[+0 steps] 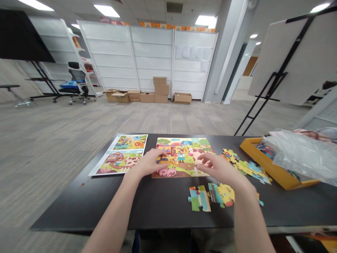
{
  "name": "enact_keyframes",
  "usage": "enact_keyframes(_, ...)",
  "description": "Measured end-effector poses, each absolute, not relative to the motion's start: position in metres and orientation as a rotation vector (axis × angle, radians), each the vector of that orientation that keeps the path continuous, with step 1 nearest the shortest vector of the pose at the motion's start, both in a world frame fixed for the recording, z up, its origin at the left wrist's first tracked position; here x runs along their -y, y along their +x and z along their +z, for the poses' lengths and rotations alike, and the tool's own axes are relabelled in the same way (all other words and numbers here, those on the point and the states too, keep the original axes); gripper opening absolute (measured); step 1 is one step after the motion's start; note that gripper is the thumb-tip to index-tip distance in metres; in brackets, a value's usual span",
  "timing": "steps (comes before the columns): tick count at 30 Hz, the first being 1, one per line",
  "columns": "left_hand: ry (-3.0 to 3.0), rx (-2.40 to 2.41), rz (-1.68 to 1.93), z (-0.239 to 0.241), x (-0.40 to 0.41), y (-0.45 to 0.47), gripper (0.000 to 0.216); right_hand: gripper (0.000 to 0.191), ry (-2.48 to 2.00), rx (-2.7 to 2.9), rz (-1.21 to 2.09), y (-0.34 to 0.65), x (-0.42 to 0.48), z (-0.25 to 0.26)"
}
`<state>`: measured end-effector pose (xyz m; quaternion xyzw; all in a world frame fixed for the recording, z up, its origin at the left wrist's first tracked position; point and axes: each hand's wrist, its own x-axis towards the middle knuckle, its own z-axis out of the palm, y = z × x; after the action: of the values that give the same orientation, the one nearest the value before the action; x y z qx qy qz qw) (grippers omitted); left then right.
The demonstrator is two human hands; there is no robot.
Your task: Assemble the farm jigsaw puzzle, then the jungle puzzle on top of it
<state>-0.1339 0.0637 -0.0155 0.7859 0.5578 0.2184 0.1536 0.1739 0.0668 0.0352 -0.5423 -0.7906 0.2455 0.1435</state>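
Note:
A farm-scene jigsaw puzzle (185,149) lies flat on the black table (158,211) in front of me. At its left side is my left hand (151,163), thumb and fingers apart, over the edge of the picture. My right hand (217,167) hovers at or rests on the puzzle's right side, fingers curved and spread, with nothing visible in them. Whether the fingertips press on the pieces I cannot tell. Nearer to me lie loose puzzle pieces (200,198), partly hidden by my right forearm. Further pieces (254,170) are heaped to the right.
A printed reference sheet (119,156) with two pictures lies left of the puzzle. On the right stands a yellow box (283,172) with a clear plastic bag (305,153) over it. Beyond the table are cardboard boxes (160,89), an office chair (76,82) and a board on a stand (292,63).

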Motion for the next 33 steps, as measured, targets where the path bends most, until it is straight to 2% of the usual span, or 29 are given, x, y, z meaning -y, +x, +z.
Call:
enact_keyframes(4, 2.275, -1.591, 0.612, -0.019, -0.065, -0.135, 0.035, 0.034, -1.663, 2.197, 0.646, 0.202, -0.064, 0.039)
enact_keyframes(9, 2.373, -1.648, 0.63, -0.012, -0.058, -0.13, 0.049, 0.034, -1.729, 2.175, 0.641, 0.22, -0.056, 0.043)
enact_keyframes(11, 2.377, -1.663, 0.672, -0.003, -0.048, -0.117, 0.046, 0.032, -1.751, 2.181, 0.658, 0.222, -0.054, 0.047)
enact_keyframes(15, 2.361, -1.371, 0.625, 0.014, -0.019, -0.072, 0.034, 0.028, -1.755, 2.161, 0.598, 0.228, -0.055, 0.05)
enact_keyframes(18, 2.412, -1.183, 0.527, 0.019, -0.002, -0.038, 0.034, 0.029, -1.775, 2.136, 0.607, 0.236, -0.056, 0.047)
enact_keyframes(22, 2.445, -1.07, 0.375, 0.015, 0.003, -0.015, 0.051, 0.039, -1.851, 2.202, 0.84, 0.245, -0.048, 0.042)
enact_keyframes(26, 2.432, -1.113, 0.306, 0.011, 0.0, -0.012, 0.048, 0.056, -1.906, 2.281, 0.788, 0.258, -0.041, 0.036)
enact_keyframes(33, 2.376, -1.163, 0.323, 0.013, 0.001, -0.022, 0.035, 0.036, -2.124, 2.125, 0.628, 0.326, -0.044, 0.024)
